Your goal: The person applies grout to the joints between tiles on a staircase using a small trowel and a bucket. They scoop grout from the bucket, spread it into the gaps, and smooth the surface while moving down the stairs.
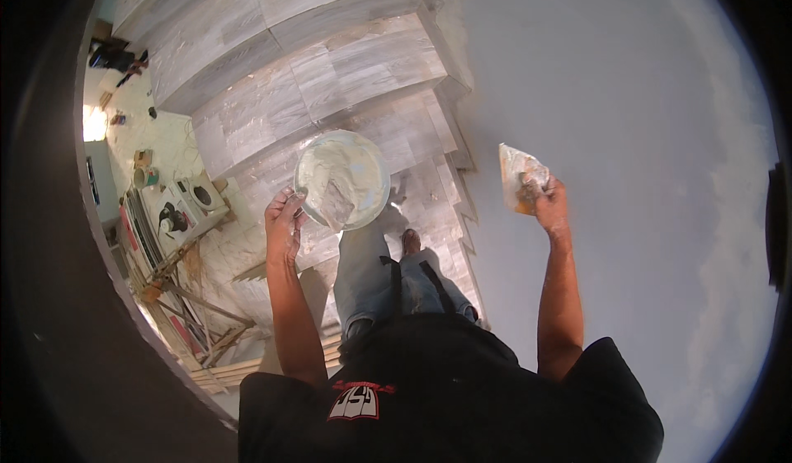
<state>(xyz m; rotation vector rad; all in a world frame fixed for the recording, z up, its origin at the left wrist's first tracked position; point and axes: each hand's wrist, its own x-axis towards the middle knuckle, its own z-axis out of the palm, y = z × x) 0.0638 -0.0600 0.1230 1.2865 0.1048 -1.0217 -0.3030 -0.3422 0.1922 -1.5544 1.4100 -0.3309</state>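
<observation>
My left hand (285,214) grips the left rim of a round, pale bucket (384,170). Inside it is thick, off-white putty (330,166), with a greyish piece in its lower part that I cannot make out. Out to the right, my right hand (554,207) is closed on a wide putty knife (518,166). Its blade is smeared with putty and points up and left, in front of the grey wall (635,150). Whether the blade touches the wall cannot be told.
Steps with grey wood-look tiles (346,67) climb ahead, their stepped edge running along the wall. One foot (411,242) shows on a step. Far below left are a white washing machine (198,199), a wooden trestle (198,314) and scattered items on the floor.
</observation>
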